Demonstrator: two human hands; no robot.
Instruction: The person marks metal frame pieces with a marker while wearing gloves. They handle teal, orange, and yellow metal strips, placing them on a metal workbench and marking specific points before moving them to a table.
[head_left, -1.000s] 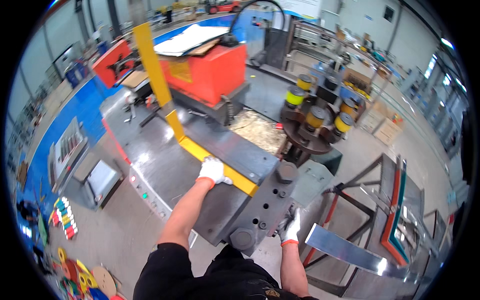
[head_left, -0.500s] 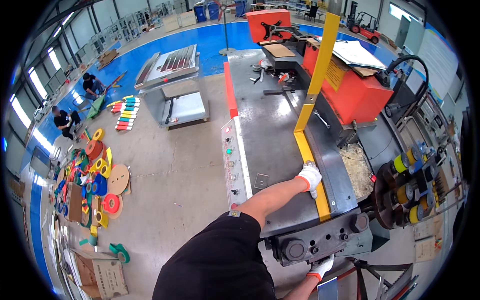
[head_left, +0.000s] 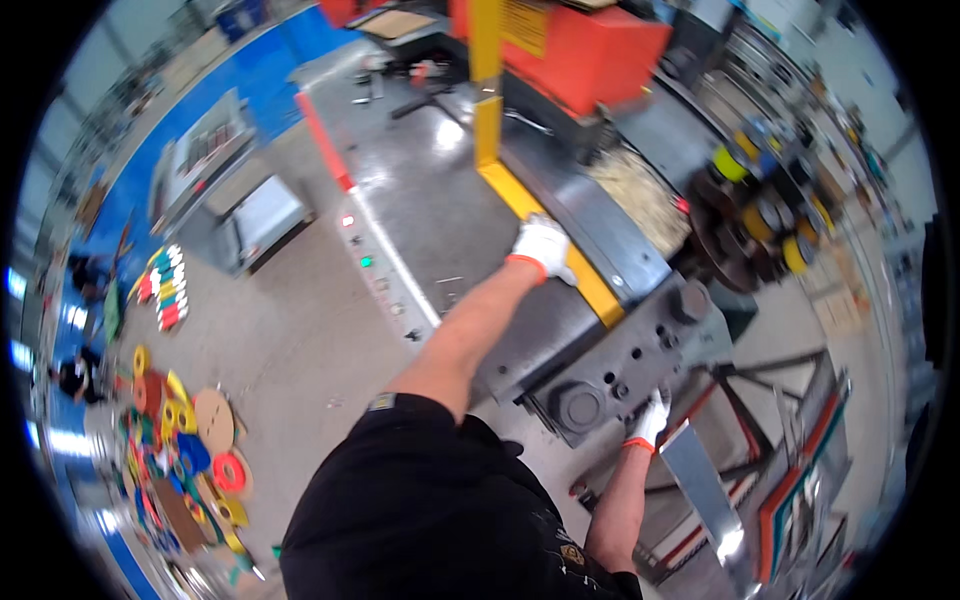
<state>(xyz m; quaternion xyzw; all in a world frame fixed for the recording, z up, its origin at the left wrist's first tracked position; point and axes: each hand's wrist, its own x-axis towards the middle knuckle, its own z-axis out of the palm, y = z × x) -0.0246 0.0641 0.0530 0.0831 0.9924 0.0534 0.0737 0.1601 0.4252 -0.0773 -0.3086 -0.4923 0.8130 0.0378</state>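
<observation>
A long yellow metal strip (head_left: 598, 293) lies on the dark steel machine table, its far part bent upright. My left hand (head_left: 541, 249), in a white glove with an orange cuff, is closed over the flat part of the strip and presses it to the table. The strip's near end meets a heavy dark steel block (head_left: 636, 362) with round bolts and holes. At the near side of that block is my right hand (head_left: 650, 420), also gloved. Its fingers are blurred and partly hidden at the block's edge, so I cannot make out what they hold.
A control panel with lit buttons (head_left: 366, 262) runs along the table's left edge. A red machine housing (head_left: 590, 55) stands beyond. A rack with metal sheets (head_left: 712, 505) is at the lower right, a metal cart (head_left: 222, 200) at the left. Tape rolls (head_left: 180, 420) are heaped on the floor.
The view has turned and shifted, so the machine sits higher and tilted, with more of the right rack visible. My left hand stays on the strip, my right hand at the block.
</observation>
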